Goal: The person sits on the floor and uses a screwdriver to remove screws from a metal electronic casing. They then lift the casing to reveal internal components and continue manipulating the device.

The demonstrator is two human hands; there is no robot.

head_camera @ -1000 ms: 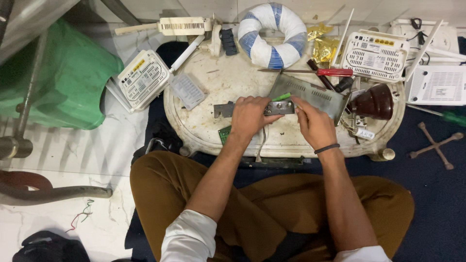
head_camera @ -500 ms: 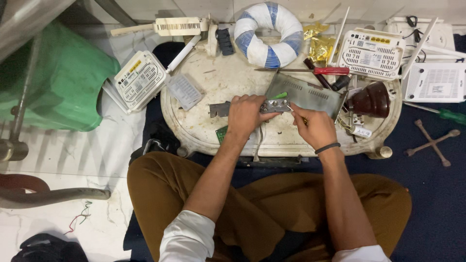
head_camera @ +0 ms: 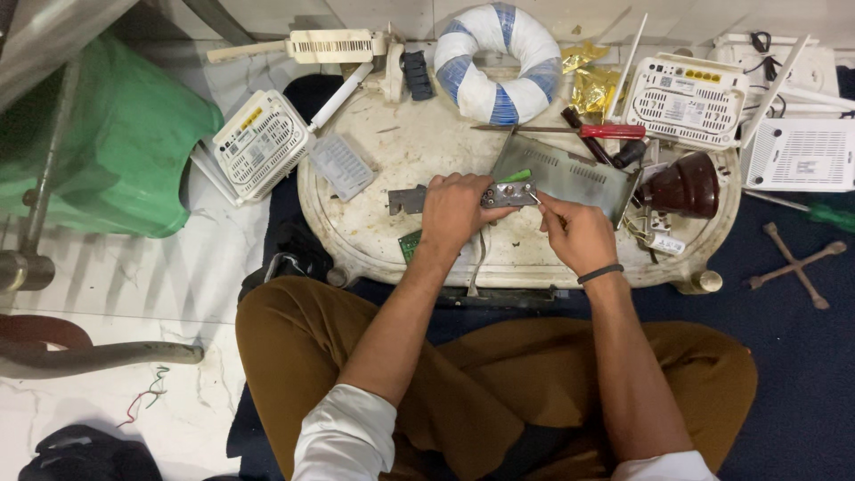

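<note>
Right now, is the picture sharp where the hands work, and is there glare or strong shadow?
Head view: even, soft light, no hard shadows; left hand and right hand are fairly sharp, but the small metal part between them is too small for detail; the gold foil shines a little.

My low white table (head_camera: 392, 151) carries a red screwdriver (head_camera: 588, 131) and a grey metal cover (head_camera: 570, 174) beyond my right hand (head_camera: 577, 233).

A worn oval white table (head_camera: 374, 240) stands on dark blue carpet (head_camera: 802, 338) beside pale marble floor (head_camera: 178, 294).
</note>
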